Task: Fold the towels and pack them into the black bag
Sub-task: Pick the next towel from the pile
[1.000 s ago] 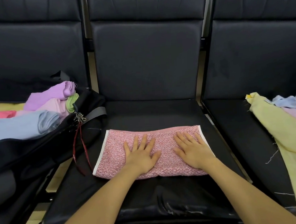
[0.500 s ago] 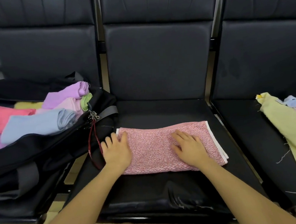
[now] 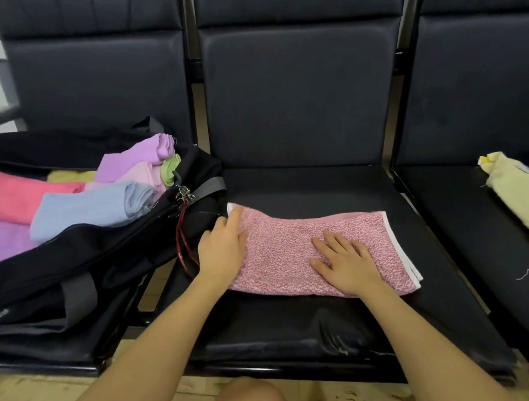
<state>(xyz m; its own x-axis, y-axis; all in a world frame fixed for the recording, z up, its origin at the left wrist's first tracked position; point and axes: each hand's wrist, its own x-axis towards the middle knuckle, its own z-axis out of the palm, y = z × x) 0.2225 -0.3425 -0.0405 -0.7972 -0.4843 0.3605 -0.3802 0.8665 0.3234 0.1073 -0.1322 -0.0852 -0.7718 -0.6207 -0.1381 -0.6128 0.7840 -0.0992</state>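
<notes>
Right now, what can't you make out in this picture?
Head view only:
- Left hand: its fingertips at the pink towel edge, curled under or not, cannot be told.
- Black bag: left part cut off by the frame; lower towels buried.
- Yellow towel: cut off at the right edge.

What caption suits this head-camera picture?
Both hands, left and right, on a pink towel beside the packed black bag.

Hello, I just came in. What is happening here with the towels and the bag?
A person is folding a pink towel on the middle seat. The left hand holds the towel's left end, slightly raised, while the right hand lies flat on it. The open black bag on the left seat already holds several folded towels. A yellow towel waits on the right seat.
</notes>
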